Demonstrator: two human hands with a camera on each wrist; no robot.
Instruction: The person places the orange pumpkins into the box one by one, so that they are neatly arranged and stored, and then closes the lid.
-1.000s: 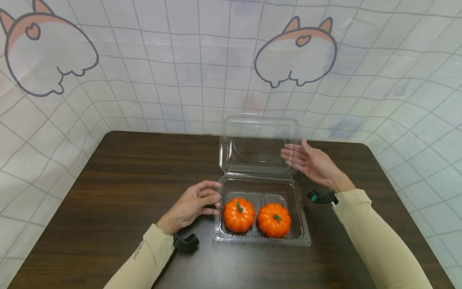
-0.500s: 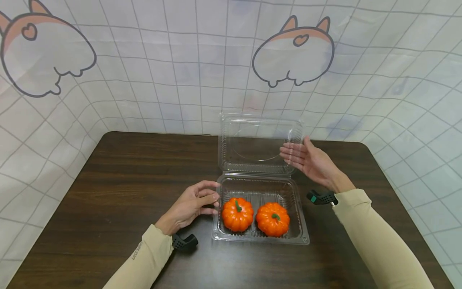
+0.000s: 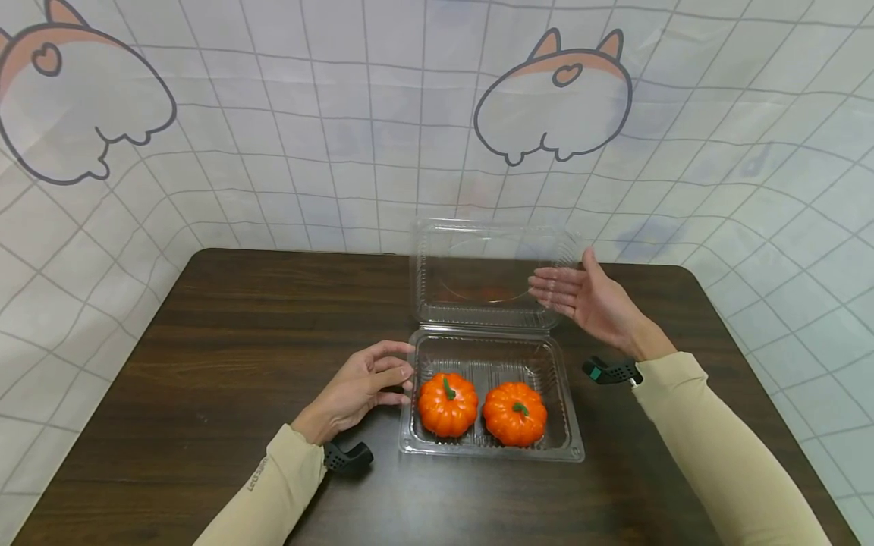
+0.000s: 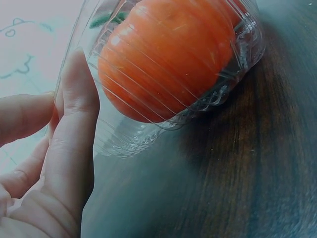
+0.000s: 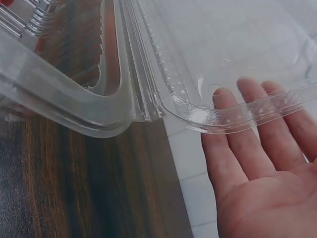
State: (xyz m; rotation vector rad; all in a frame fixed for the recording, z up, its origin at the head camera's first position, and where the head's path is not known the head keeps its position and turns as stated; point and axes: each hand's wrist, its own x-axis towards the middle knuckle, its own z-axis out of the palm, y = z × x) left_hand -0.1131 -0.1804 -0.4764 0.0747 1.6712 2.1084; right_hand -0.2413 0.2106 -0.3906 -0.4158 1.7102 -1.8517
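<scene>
A clear plastic clamshell container stands on the table with its hinged lid raised at the back. Two small orange pumpkins with green stems sit inside: the left pumpkin and the right pumpkin. At the container's left rim, my left hand pinches the edge between thumb and fingers, as the left wrist view shows beside an orange pumpkin. My right hand lies behind the lid's right side, its straight fingers seen through the plastic against the lid's back.
The dark wooden table has rounded back corners. Behind it hangs a white gridded backdrop with cartoon animal prints, which also curves round both sides. Black bands circle both wrists, below beige sleeves.
The lid has tilted a little more upright and toward me, with my right hand moving slightly up behind it. My left hand and the pumpkins stay as they were.
</scene>
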